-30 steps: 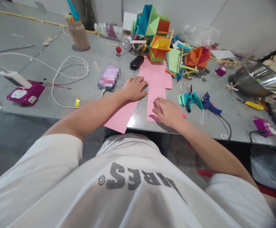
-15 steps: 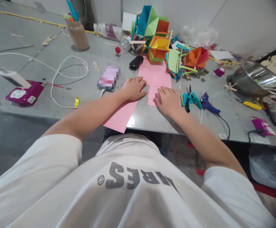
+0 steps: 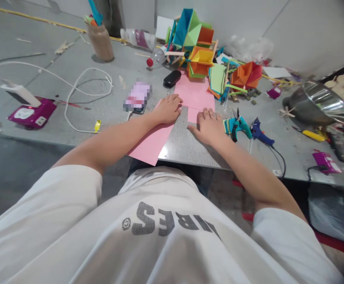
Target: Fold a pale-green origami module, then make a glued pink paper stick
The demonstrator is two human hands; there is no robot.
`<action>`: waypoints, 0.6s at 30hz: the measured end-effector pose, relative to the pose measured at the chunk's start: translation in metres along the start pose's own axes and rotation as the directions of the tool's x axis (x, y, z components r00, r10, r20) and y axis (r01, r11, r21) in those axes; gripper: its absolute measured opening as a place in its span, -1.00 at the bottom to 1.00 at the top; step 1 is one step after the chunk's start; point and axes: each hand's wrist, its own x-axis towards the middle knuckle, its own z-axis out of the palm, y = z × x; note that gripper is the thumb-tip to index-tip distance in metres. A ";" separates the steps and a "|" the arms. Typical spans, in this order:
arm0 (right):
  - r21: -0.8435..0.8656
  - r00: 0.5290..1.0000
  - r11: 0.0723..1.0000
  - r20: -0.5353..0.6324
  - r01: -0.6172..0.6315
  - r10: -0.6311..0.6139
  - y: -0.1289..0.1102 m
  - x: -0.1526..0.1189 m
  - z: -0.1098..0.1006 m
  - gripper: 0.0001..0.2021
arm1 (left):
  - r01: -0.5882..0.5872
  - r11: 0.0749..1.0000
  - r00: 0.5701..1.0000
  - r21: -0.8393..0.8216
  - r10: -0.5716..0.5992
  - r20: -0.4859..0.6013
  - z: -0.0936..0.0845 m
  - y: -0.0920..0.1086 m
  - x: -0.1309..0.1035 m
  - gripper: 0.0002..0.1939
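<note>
My left hand (image 3: 167,109) lies palm down with its fingers stretched out on a long pink paper sheet (image 3: 152,146), whose near corner sticks out over the table edge. My right hand (image 3: 210,125) is flat too, thumb spread away from the fingers. Its fingers rest on a smaller pink paper piece (image 3: 192,114), and they cover much of it. Beyond both hands is another pink sheet (image 3: 194,92), which meets the smaller piece along an edge. Just right of my right hand are teal-handled pliers (image 3: 238,125).
Folded coloured-paper boxes (image 3: 199,59) stand at the back. A phone (image 3: 138,96) and black case (image 3: 172,79) lie to the left. A blue glue gun (image 3: 261,132), metal bowl (image 3: 313,104) and yellow-handled knife (image 3: 313,135) are on the right. The charging cable (image 3: 68,102) loops across the left.
The view has shifted slightly. My right thumb is spread wider, and less of the small pink piece shows below the fingers. My left hand stays on the long sheet.
</note>
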 end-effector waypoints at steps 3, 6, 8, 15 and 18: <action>0.025 0.963 0.968 -0.109 0.249 -0.245 -0.031 -0.019 -0.007 -0.22 | 0.054 0.981 0.996 -0.188 -0.066 -0.059 0.001 -0.005 0.006 -0.47; 0.143 0.760 0.753 0.004 0.643 -0.650 -0.068 -0.046 -0.003 -0.15 | 0.071 0.954 0.991 -0.290 -0.101 -0.091 0.001 -0.009 0.007 -0.45; 0.173 0.642 0.631 -0.012 0.757 -0.767 -0.088 -0.062 0.005 -0.07 | 0.090 0.944 0.986 -0.317 -0.129 -0.105 -0.001 -0.008 0.005 -0.44; 0.028 0.678 0.683 -0.162 0.730 -0.717 -0.104 -0.088 0.021 -0.46 | 0.058 0.963 0.985 -0.264 -0.099 -0.142 -0.056 0.031 -0.035 -0.78; 0.078 0.727 0.725 -0.153 0.684 -0.669 -0.114 -0.088 0.024 -0.51 | -0.022 0.996 1.000 0.090 0.021 0.020 -0.084 0.063 -0.103 -0.66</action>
